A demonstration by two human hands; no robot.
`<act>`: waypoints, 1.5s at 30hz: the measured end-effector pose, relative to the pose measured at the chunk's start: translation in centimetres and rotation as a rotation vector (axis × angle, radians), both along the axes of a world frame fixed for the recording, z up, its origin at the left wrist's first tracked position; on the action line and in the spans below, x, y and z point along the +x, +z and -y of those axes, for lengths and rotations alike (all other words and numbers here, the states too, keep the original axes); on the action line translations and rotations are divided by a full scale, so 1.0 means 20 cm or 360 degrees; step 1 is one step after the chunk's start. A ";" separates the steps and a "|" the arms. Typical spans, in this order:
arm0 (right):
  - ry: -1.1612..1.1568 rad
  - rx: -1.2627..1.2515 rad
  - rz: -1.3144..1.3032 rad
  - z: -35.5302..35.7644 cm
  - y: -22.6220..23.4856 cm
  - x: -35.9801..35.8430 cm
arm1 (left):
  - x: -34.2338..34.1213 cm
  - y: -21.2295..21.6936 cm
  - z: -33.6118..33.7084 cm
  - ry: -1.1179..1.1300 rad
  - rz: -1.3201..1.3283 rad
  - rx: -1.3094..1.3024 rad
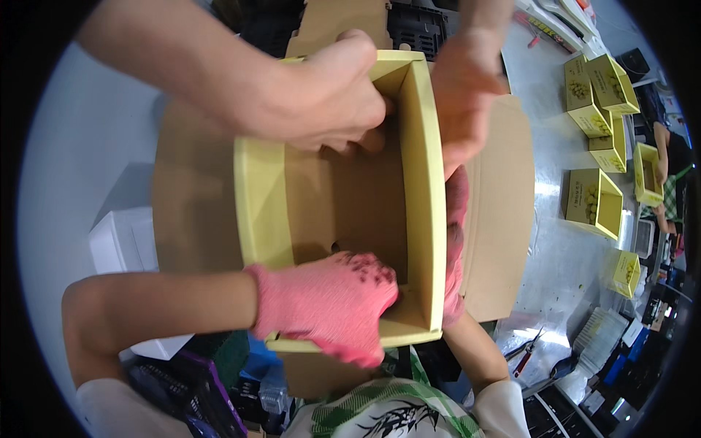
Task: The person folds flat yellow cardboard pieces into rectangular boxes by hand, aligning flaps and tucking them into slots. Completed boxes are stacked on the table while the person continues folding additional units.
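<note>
A pale yellow box (421, 197) with its open top toward me and a brown bottom inside stands at the centre. My left hand (328, 303), in a pink glove with dark stains, grips its near wall, fingers curled inside and hidden. Flat along the outside of the right wall lies my right hand (454, 263), also gloved in pink, fingers stretched away from me. Another person's bare hand (336, 102) reaches inside the far end, fingers bent. That person's other hand (467, 102), slightly blurred, is beside the far right corner.
Brown cardboard (500, 212) spreads beneath and around the box. On the metal table at right stand several yellow boxes (584, 193), plus pliers (527, 354) and a clear plastic tray (602, 332). At far right, another person (661, 146) handles a similar box. A white box (124, 237) is at left.
</note>
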State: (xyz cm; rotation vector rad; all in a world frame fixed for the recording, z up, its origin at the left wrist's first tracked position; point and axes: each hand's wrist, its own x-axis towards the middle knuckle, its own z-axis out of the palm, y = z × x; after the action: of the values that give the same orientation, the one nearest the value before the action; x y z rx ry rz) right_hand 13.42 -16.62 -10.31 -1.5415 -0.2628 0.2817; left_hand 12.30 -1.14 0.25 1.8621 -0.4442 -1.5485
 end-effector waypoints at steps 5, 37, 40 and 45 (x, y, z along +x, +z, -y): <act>-0.0341 0.0072 0.0296 0.03 0.07 -0.08 | -0.11 -0.02 -0.06 0.0131 0.0623 -0.0064; 0.2922 -0.1370 -0.0406 -0.54 0.40 0.06 | -0.81 -0.41 -0.20 0.2464 0.1110 -0.0882; 0.2791 -0.1421 0.0005 -0.51 0.49 0.04 | -0.79 -0.49 -0.28 0.2660 0.1184 -0.1000; 0.2490 -0.1609 0.0672 -0.41 0.53 -0.07 | -0.52 -0.52 -0.27 0.3034 0.1120 -0.1048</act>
State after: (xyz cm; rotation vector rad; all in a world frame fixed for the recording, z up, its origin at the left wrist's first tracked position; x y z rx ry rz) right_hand 12.08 -8.44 0.31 -2.0316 -1.8941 1.4691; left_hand 1.94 4.31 -10.07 1.2106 0.4759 0.4919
